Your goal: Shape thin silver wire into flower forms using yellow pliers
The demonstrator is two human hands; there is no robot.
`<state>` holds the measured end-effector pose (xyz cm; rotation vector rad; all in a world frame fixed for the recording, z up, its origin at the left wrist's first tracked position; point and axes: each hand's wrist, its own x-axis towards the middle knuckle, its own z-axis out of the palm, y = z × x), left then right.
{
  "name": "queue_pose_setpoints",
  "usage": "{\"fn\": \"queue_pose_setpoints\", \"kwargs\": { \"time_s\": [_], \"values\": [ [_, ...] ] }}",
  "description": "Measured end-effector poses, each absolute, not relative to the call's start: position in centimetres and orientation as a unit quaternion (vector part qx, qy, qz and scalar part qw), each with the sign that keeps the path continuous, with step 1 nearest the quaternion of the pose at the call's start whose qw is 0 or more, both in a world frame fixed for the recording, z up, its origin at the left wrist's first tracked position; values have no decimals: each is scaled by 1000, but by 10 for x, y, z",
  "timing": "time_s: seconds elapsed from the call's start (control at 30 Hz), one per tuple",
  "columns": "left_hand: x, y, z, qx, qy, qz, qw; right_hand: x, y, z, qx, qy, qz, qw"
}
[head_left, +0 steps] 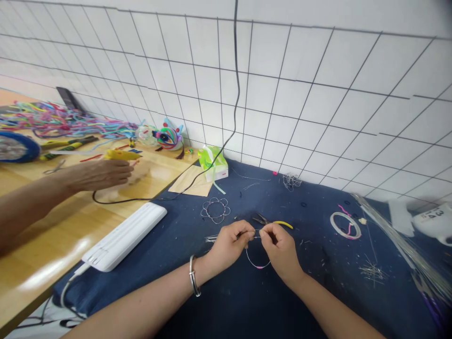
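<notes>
Between my two hands is a thin wire ring (259,268) with a small pink wrapped spot at its lower edge. My left hand (231,242), with a silver bangle on the wrist, pinches the wire at the upper left. Opposite it, my right hand (279,247) pinches the wire at the upper right; the fingertips are close together. Just behind the right hand lie pliers (283,224) with a yellow handle, partly covered. A flower-shaped wire frame (215,210) rests beyond my left hand. Short cut wires (211,239) lie beside that hand.
At left, another person's hand (106,174) is by a yellow glue gun (122,154) on the wooden table. A white power strip (125,238) lies along the cloth's edge. Right are a tape roll (332,225), wire scraps (373,272) and long wires (406,242). A black cable (236,70) hangs ahead.
</notes>
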<state>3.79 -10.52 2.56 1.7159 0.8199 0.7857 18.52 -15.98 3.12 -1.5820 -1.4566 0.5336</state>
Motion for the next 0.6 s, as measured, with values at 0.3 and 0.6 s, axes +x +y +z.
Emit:
{"fn": "queue_pose_setpoints", "kwargs": {
  "time_s": [0.3, 0.6],
  "values": [
    [38, -106, 31, 739, 358, 325, 468, 188, -158, 31, -632, -622, 187, 423],
    [40, -107, 29, 778, 347, 325, 412, 185, -158, 29, -630, -640, 118, 425]
  ]
}}
